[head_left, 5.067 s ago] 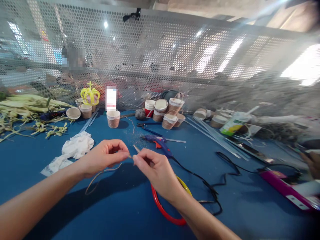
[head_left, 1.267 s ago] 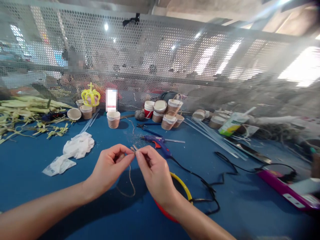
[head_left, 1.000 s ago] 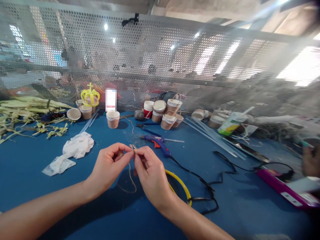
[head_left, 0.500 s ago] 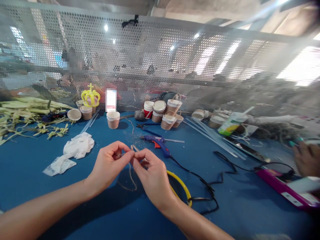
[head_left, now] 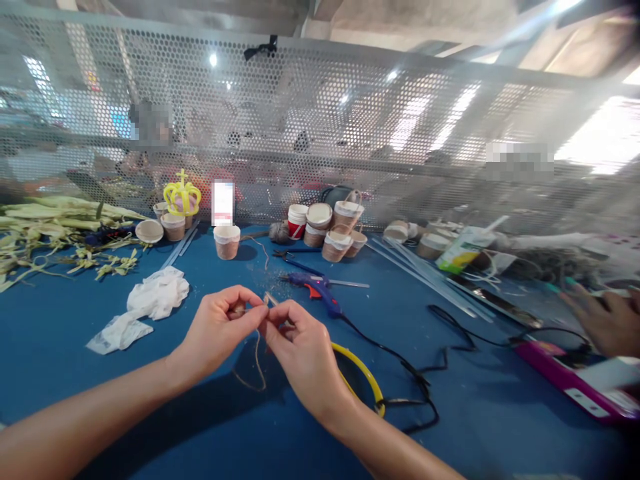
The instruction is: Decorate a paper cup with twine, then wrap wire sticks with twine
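Pinching twine (head_left: 258, 357) between left hand (head_left: 217, 328) and right hand (head_left: 303, 353), both nearly closed.
Hands are flanking the pinch equally near, at eight and four o'clock; twine's slack is hanging toward six.

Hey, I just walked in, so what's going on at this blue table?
A person's left hand and right hand meet above the blue table, pinching a thin strand of twine between them. Part of it hangs in a loose loop below; the small detail where they meet is too fine to make out. Beyond the hands lies a blue glue gun, with an upright cup farther back. Another person's hand is at the right edge, near a purple power strip.
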A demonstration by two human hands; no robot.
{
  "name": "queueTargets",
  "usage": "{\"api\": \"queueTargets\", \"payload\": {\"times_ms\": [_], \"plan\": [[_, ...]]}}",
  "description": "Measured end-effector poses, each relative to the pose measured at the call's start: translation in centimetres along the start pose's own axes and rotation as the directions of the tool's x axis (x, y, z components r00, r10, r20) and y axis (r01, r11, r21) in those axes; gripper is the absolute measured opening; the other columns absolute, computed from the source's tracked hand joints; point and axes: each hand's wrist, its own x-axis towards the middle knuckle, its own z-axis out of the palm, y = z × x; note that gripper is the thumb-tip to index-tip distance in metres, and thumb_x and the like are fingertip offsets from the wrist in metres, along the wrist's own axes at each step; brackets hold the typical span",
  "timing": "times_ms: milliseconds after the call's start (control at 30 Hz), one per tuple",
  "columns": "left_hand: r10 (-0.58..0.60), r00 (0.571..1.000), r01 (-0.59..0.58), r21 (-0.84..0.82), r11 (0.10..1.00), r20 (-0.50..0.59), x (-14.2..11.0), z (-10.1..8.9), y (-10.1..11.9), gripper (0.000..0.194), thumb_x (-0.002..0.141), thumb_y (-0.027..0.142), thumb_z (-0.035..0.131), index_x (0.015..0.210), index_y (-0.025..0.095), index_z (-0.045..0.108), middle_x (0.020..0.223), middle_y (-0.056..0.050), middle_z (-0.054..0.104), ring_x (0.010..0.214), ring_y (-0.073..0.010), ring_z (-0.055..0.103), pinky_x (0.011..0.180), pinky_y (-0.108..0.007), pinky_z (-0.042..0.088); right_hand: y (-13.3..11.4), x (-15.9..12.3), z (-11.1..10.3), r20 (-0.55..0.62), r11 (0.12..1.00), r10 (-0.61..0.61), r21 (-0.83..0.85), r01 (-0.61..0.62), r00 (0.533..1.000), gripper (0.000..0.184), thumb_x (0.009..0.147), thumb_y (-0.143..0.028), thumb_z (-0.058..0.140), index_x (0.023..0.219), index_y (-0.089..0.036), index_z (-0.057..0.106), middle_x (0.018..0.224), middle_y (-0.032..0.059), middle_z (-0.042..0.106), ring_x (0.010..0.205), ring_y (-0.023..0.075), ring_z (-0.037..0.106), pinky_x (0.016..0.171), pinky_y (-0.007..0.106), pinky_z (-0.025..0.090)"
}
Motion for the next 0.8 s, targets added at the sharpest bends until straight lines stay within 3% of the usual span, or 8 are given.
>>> {"api": "queueTargets", "payload": {"times_ms": [167,267,400,500,633,800], "plan": [[-0.083,0.989,0.115,-0.292,0.949,0.121,0.9,-1.0,-0.1,0.018,0.066,0.029,0.063,0.066,0.014,0.051,0.047,0.009,0.033,0.041,-0.0028,0.025,0.041,-0.017,0.018,-0.3,0.5,-0.6,0.085,0.985,0.061,0.153,-0.074,0.995,0.024,0.068,-0.032,0.062,0.083,-0.018,0.049,0.065,-0.0040,0.049,0.046,0.0061,0.045,0.043,0.020,0.041],[-0.147,0.954,0.250,-0.422,0.872,0.261,1.3,-1.7,-0.1,0.021,0.066,0.028,0.064,0.064,0.015,0.048,0.042,0.011,0.029,0.037,-0.0014,0.020,0.039,-0.017,0.014,-0.7,1.1,-1.5,0.101,0.965,0.079,0.241,-0.101,0.992,0.022,0.073,-0.037,0.057,0.081,-0.018,0.049,0.059,-0.0049,0.047,0.043,0.0055,0.042,0.037,0.018,0.037],[-0.184,0.883,0.383,-0.434,0.816,0.433,1.2,-1.9,-0.4,0.021,0.066,0.026,0.065,0.062,0.015,0.047,0.040,0.011,0.028,0.037,-0.0016,0.019,0.039,-0.017,0.013,-0.9,1.8,-2.5,0.082,0.893,0.101,0.431,-0.127,0.991,0.022,0.075,-0.036,0.056,0.069,-0.018,0.044,0.049,-0.0088,0.037,0.036,0.0024,0.030,0.031,0.013,0.023],[-0.184,0.841,0.437,-0.438,0.786,0.509,1.0,-1.7,-0.7,0.021,0.065,0.025,0.067,0.061,0.015,0.048,0.040,0.011,0.027,0.038,-0.0020,0.018,0.040,-0.018,0.013,-0.8,2.0,-2.7,0.128,0.856,0.068,0.502,-0.124,0.989,0.015,0.074,-0.030,0.058,0.079,-0.019,0.050,0.050,-0.0091,0.036,0.038,0.0021,0.027,0.033,0.014,0.020],[-0.194,0.790,0.487,-0.404,0.775,0.581,0.7,-1.4,-0.9,0.020,0.063,0.025,0.068,0.062,0.014,0.051,0.040,0.011,0.026,0.038,-0.0020,0.016,0.041,-0.018,0.012,-0.8,1.9,-2.8,0.279,0.885,0.027,0.439,-0.152,0.960,0.021,0.077,-0.029,0.056,0.095,-0.019,0.058,0.051,-0.0082,0.035,0.038,0.0020,0.026,0.035,0.017,0.019],[-0.203,0.754,0.514,-0.370,0.774,0.625,0.6,-1.5,-1.1,0.021,0.064,0.025,0.067,0.060,0.014,0.050,0.042,0.011,0.024,0.039,-0.0020,0.015,0.040,-0.019,0.011,-0.8,1.7,-2.8,0.426,0.913,0.008,0.365,-0.180,0.904,0.021,0.078,-0.033,0.053,0.089,-0.017,0.062,0.061,-0.0041,0.044,0.041,0.0012,0.027,0.036,0.019,0.019]]}}
